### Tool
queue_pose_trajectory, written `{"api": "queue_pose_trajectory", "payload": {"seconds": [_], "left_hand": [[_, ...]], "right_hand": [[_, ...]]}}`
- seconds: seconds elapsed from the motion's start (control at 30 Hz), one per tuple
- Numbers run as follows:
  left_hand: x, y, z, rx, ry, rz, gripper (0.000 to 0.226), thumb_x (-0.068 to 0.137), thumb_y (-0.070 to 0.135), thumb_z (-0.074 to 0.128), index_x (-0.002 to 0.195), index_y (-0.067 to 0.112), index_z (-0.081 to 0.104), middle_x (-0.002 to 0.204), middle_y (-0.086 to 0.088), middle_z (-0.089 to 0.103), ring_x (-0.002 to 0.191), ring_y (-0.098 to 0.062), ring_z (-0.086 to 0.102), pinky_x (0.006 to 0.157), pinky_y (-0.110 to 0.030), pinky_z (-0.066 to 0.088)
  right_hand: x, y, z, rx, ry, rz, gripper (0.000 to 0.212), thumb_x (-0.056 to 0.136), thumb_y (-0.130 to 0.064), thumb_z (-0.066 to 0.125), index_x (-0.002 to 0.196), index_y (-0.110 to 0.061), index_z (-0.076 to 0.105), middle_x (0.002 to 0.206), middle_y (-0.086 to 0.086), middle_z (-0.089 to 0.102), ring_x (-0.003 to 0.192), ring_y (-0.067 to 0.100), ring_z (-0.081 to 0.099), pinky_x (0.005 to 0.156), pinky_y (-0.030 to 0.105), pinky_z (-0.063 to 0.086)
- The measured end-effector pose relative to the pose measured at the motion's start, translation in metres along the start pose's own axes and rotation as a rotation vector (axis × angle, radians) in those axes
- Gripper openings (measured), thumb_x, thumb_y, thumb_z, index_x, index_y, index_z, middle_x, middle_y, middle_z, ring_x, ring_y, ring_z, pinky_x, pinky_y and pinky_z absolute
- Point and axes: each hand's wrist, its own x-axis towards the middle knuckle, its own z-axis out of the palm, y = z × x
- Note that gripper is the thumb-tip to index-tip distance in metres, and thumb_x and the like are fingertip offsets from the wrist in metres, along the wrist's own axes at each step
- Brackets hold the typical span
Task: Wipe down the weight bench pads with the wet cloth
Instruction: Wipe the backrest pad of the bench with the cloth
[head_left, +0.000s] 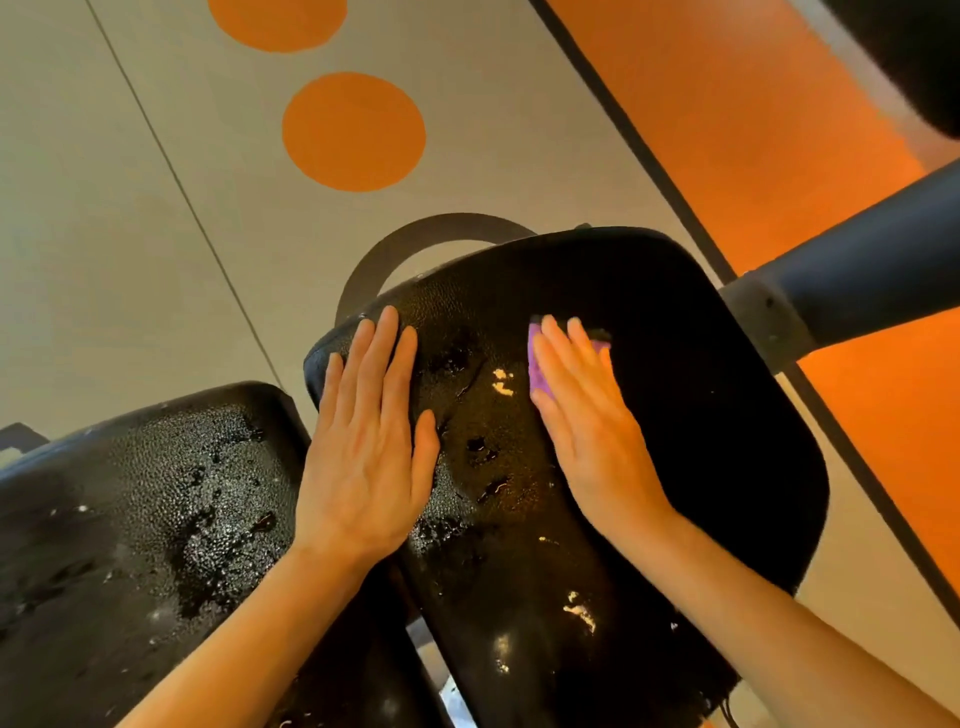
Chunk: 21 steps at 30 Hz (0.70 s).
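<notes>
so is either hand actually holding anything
Neither grips anything. The right hand presses the purple cloth flat under straight fingers on the larger bench pad; the left hand lies flat beside it.

Two pads side by side – larger pad right, smaller pad left; left hand lay flat on larger pad, right hand beside it atop cloth

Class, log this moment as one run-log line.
left hand: flat on pad | right hand: pressing purple cloth | pad: partly wet
</notes>
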Motion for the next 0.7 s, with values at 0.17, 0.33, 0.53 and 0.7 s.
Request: {"api": "queue_pose_trajectory", "payload": {"seconds": [0.17, 0.33, 0.53, 0.7], "left_hand": [[-0.001, -0.001, 0.0, 0.008, 0.003, 0.011, 0.063, 0.099, 0.031, 0.035, 0.155, 0.007, 0.019, 0.165, -0.008, 0.01, 0.153, -0.022, 0.002, 0.125, -0.038, 0.0], [-0.001, -0.002, 0.0, 0.0, 0.006, 0.007, 0.063, 0.099, 0.031, 0.036, 0.155, 0.007, 0.019, 0.165, -0.008, 0.01, 0.153, -0.022, 0.002, 0.125, -0.038, 0.0], [-0.001, -0.001, 0.0, 0.018, 0.009, 0.012, 0.063, 0.1, 0.031, 0.037, 0.155, 0.006, 0.02, 0.164, -0.009, 0.011, 0.153, -0.023, 0.003, 0.124, -0.036, -0.002], [-0.002, 0.0, -0.001, 0.028, 0.014, 0.014, 0.063, 0.1, 0.03, 0.038, 0.155, 0.007, 0.02, 0.165, -0.008, 0.011, 0.153, -0.022, 0.004, 0.124, -0.036, -0.002]], "right_hand": [[0.102, -0.004, 0.004, 0.042, 0.08, 0.149, 0.047, 0.104, -0.024, 0.029, 0.148, -0.01, 0.023, 0.158, 0.008, 0.018, 0.147, 0.022, 0.007, 0.121, 0.044, 0.006], [-0.051, -0.003, -0.011, -0.082, -0.067, -0.025, 0.052, 0.101, -0.03, 0.027, 0.15, -0.015, 0.019, 0.158, -0.001, 0.016, 0.148, 0.013, 0.007, 0.12, 0.035, 0.013], [0.094, -0.009, 0.003, 0.014, 0.053, 0.124, 0.045, 0.104, -0.022, 0.029, 0.147, -0.009, 0.027, 0.157, 0.009, 0.022, 0.147, 0.022, 0.011, 0.12, 0.045, 0.01], [-0.01, -0.014, 0.003, 0.037, -0.014, -0.005, 0.048, 0.103, -0.023, 0.031, 0.149, -0.014, 0.022, 0.158, 0.001, 0.02, 0.148, 0.014, 0.007, 0.121, 0.039, 0.013]]}}
